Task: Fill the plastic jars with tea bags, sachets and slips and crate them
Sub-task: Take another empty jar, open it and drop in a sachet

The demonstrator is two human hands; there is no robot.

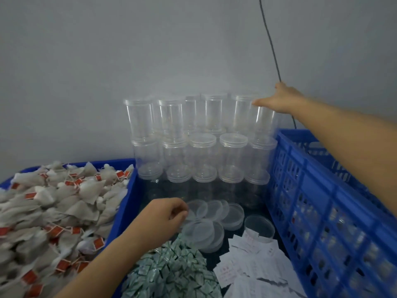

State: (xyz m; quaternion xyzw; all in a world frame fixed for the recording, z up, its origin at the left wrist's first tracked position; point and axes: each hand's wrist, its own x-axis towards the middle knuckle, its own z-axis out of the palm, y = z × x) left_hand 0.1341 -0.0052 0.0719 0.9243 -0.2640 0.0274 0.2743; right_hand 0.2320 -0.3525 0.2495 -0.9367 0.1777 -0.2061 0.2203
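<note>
Clear plastic jars point(202, 136), upright, stacked vs. wall. Our right hand point(281, 100) on top-right jar point(265, 121), long axis vertical, directly below fingers; whether gripped, can't tell. Left hand point(165, 216), fingers curled on loose lids point(214, 220) in front of stack, farther off.

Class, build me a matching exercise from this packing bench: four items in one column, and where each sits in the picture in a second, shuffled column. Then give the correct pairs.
Items
1. tea bags
2. stacked jars
3. green sachets
4. blue crate

Places
A. against the back wall, centre
B. along the right side
C. in the blue bin on the left
D. front centre, beside the paper slips

Pairs: 1-C, 2-A, 3-D, 4-B
</note>
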